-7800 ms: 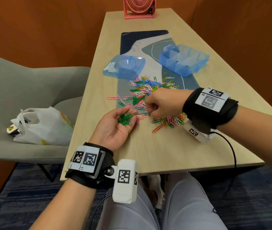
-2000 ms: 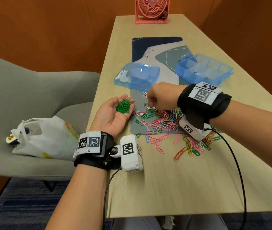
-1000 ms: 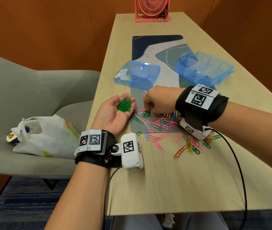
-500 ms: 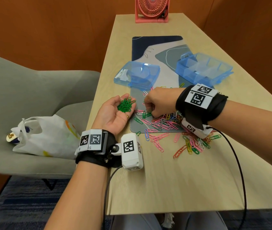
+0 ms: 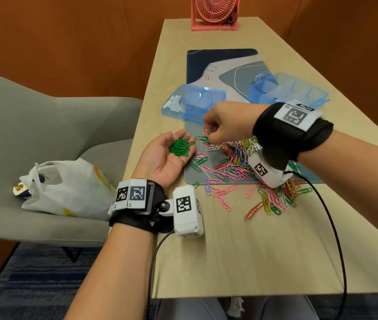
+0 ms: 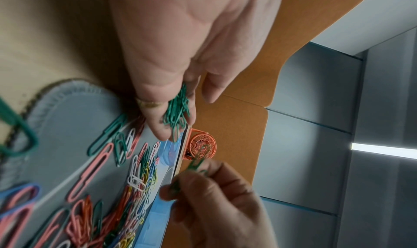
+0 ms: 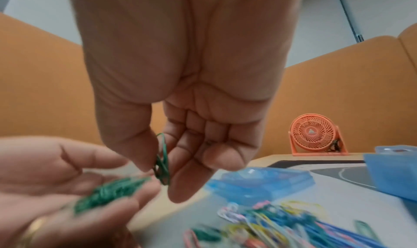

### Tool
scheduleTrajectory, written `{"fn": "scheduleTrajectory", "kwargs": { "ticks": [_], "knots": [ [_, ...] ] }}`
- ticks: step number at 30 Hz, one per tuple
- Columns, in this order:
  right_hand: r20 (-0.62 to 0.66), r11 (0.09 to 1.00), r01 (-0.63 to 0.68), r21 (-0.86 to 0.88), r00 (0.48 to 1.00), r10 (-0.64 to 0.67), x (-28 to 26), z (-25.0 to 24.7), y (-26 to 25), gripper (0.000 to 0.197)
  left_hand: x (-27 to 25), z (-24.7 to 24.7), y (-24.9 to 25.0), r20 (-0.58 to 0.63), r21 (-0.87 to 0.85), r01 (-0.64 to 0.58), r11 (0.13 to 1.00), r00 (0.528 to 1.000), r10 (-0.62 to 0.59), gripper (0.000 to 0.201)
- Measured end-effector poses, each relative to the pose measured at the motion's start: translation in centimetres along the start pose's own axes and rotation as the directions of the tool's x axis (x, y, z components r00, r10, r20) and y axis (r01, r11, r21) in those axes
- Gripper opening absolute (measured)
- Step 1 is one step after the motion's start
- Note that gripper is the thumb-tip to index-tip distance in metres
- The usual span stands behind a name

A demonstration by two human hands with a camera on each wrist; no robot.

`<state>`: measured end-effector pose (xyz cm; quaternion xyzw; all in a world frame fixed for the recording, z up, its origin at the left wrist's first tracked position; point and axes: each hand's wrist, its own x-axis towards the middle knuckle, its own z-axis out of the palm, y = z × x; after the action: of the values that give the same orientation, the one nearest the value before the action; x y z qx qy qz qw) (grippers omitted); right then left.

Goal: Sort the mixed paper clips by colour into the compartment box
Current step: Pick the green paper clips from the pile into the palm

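My left hand (image 5: 168,161) lies palm up at the mat's left edge, its fingers relaxed, cradling a heap of green clips (image 5: 180,146). Just right of it and a little above the mat, my right hand (image 5: 209,133) pinches a few green clips (image 7: 162,164) between thumb and forefinger. The mixed clip pile (image 5: 236,158) lies under my right wrist and spills onto the bare wood near me. The blue compartment box (image 5: 319,94) stands open at the far right, and no clips show in it.
The box's blue lid (image 5: 178,100) lies just beyond my hands on the patterned mat (image 5: 220,63). A pink fan (image 5: 214,12) stands at the table's far end. Left of the table is a grey chair (image 5: 44,116) with a white bag (image 5: 68,188).
My right hand has risen off the pile with green clips pinched in it and moved up and left toward my left palm. The left hand has stayed put.
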<state>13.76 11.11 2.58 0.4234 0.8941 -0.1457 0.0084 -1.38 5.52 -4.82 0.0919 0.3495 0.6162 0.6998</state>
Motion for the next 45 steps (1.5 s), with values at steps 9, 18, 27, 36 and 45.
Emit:
{"fn": "scheduleTrajectory", "kwargs": {
  "ticks": [9,18,27,36,45],
  "knots": [
    [-0.063,0.965,0.045,0.259,0.998,-0.029,1.1,-0.2,-1.1,0.018,-0.4,0.4,-0.3,0.063,-0.055,0.075,0.996,0.995,-0.071,0.039],
    [0.014,0.998,0.038,0.044,0.999,-0.038,0.4,0.9,-0.9,0.014,0.1,-0.4,0.7,-0.006,-0.138,-0.019,0.990,1.000,0.019,0.028],
    [0.126,0.996,0.008,-0.091,0.992,0.003,0.4,2.4,-0.6,0.018,0.2,-0.4,0.6,-0.017,-0.096,-0.026,0.995,1.000,0.024,0.027],
    [0.164,0.986,0.069,-0.151,0.985,-0.044,0.3,2.9,-1.2,0.008,-0.1,-0.7,1.0,-0.011,-0.091,-0.043,0.995,0.999,0.042,0.024],
    [0.136,0.990,0.053,-0.129,0.990,-0.036,0.2,2.7,-1.8,0.014,-0.3,-1.2,1.8,-0.006,-0.111,-0.047,0.993,0.999,0.047,0.027]
  ]
}}
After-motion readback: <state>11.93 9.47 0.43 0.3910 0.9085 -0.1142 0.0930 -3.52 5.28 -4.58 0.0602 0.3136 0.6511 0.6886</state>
